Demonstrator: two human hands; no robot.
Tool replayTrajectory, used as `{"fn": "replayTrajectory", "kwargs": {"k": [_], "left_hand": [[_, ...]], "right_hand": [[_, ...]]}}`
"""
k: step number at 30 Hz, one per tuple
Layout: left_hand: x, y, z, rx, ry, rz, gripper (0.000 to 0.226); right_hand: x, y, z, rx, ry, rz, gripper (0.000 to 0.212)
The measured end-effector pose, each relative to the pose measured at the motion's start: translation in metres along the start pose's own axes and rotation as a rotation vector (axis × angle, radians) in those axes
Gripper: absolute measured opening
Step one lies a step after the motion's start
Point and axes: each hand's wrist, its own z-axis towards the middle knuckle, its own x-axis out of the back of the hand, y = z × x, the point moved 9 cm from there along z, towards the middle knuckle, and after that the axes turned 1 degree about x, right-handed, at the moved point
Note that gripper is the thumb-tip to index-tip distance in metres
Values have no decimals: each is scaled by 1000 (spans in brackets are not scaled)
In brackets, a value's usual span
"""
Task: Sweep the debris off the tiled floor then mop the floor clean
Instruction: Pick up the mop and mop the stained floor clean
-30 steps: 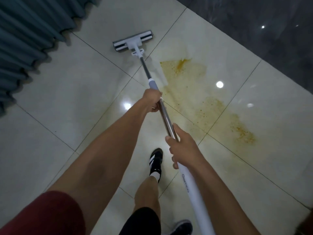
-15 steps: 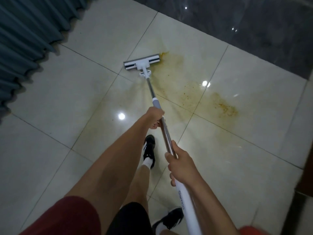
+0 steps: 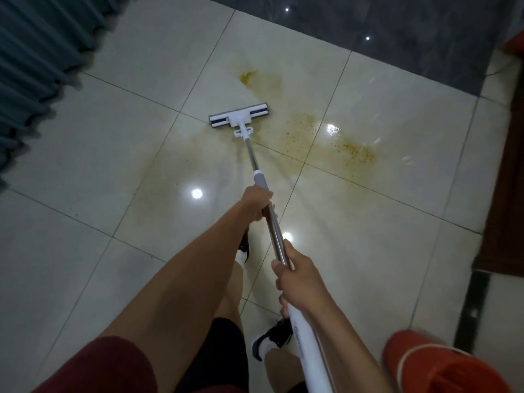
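Mop head ahead of our fingers, worst of the stain off to its right.

We grip the mop pole [image 3: 276, 239] with both hands: left hand [image 3: 256, 204] forward, fingers wrapped just below the grey collar; right hand [image 3: 297, 279] behind it, fingers curled round the pole. Pole axis runs away from us and slightly left; the mop head [image 3: 239, 118] lies crosswise on the tiled floor [image 3: 85, 165]. Yellow stain [image 3: 351, 150] sits right of the head, so our guess is the next stroke angles right.
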Motion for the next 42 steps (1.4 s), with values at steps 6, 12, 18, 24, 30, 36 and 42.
{"fn": "replayTrajectory", "kwargs": {"k": [6, 12, 18, 24, 30, 36, 42], "left_hand": [[21, 59, 25, -30, 2, -59, 31], [61, 162, 75, -84, 13, -6, 24], [93, 284, 140, -139, -1, 22, 22], [98, 381, 208, -157, 16, 34, 32], [97, 366, 191, -127, -2, 166, 16], [90, 299, 146, -85, -57, 238, 12], [67, 183, 108, -45, -118, 320, 28]], "right_hand": [[-12, -55, 38, -10, -4, 12, 35], [-37, -142, 114, -6, -10, 52, 46], [-52, -240, 212, -4, 14, 74, 56], [-41, -318, 292, -30, 18, 166, 43], [-46, -303, 280, -31, 22, 70, 52], [-62, -244, 218, -77, 63, 69, 58], [-73, -149, 138, -22, 86, 93, 58]]}}
